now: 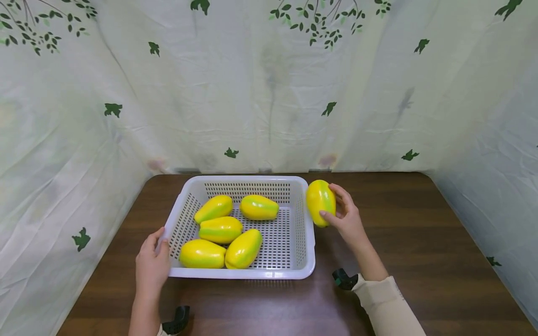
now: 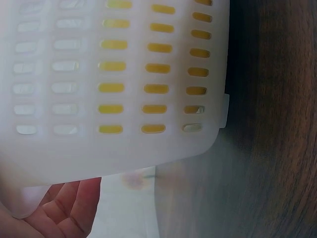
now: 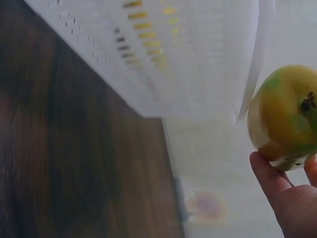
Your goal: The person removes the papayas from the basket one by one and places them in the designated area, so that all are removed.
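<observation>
A white perforated plastic basket [image 1: 310, 242] stands on the brown table, with several yellow-green papayas [image 1: 220, 230] lying in its left and middle parts. At its left rim, my left hand [image 1: 152, 261] grips the edge; in the left wrist view the fingers [image 2: 74, 206] curl at the rim. My right hand [image 1: 346, 217] holds another papaya [image 1: 321, 201] between thumb and fingers, just beside the basket's right rim. The right wrist view shows this papaya [image 3: 285, 111] raised near the rim, its dark stem end toward the camera. The right side of the basket's floor is bare.
The brown wooden table [image 1: 420, 242] extends on both sides of the basket and in front of it. A pale curtain [image 1: 260, 93] with green leaf prints hangs behind and at both sides. Black wrist devices [image 1: 345, 280] sit at both wrists.
</observation>
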{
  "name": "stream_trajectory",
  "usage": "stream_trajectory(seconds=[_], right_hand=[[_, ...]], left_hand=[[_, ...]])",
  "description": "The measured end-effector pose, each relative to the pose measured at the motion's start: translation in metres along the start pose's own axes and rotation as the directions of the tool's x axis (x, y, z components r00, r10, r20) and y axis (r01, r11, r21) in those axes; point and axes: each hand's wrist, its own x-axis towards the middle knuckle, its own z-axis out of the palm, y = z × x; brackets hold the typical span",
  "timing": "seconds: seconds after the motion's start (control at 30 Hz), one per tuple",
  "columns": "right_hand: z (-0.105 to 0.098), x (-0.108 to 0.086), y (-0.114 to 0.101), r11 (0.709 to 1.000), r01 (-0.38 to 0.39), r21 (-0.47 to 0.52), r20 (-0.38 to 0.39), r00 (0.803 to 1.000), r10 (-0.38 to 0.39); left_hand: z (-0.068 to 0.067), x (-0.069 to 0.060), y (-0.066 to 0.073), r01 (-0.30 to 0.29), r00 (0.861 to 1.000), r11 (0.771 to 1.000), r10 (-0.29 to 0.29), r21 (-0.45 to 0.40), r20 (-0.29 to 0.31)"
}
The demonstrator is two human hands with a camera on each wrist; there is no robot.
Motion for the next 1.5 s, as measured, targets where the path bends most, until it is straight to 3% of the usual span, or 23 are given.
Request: stream_trajectory(seconds=[0.17,0.37,0.53,0.8,1.13,1.5], right_hand=[[-0.016,0.005,0.031,0.999,-0.037,-0.012,-0.042,0.998,0.036],[-0.027,0.005,0.054,0.987,-0.125,-0.096,-0.057,0.991,0.12],[-0.027,0.004,0.053,0.976,-0.175,-0.132,-0.058,0.984,0.169],[-0.027,0.001,0.055,0.976,-0.168,-0.137,-0.054,0.985,0.162],[-0.028,0.0,0.055,0.97,-0.196,-0.141,-0.041,0.98,0.193],[-0.025,0.0,0.052,0.962,-0.167,-0.216,-0.044,0.986,0.162]], left_hand=[[0.0,0.0,0.0,0.004,1.0,1.0,-0.004,0.005,0.005],[0.0,0.001,0.001,0.019,1.0,1.0,-0.019,0.006,0.013],[0.0,0.002,0.0,0.016,1.0,1.0,-0.016,0.004,0.01],[0.0,0.0,-0.001,0.013,1.0,1.0,-0.013,-0.005,0.012],[0.008,0.01,-0.024,0.0,1.0,1.0,0.0,0.007,-0.02],[0.002,0.0,-0.002,0.001,1.0,1.0,-0.002,-0.015,-0.012]])
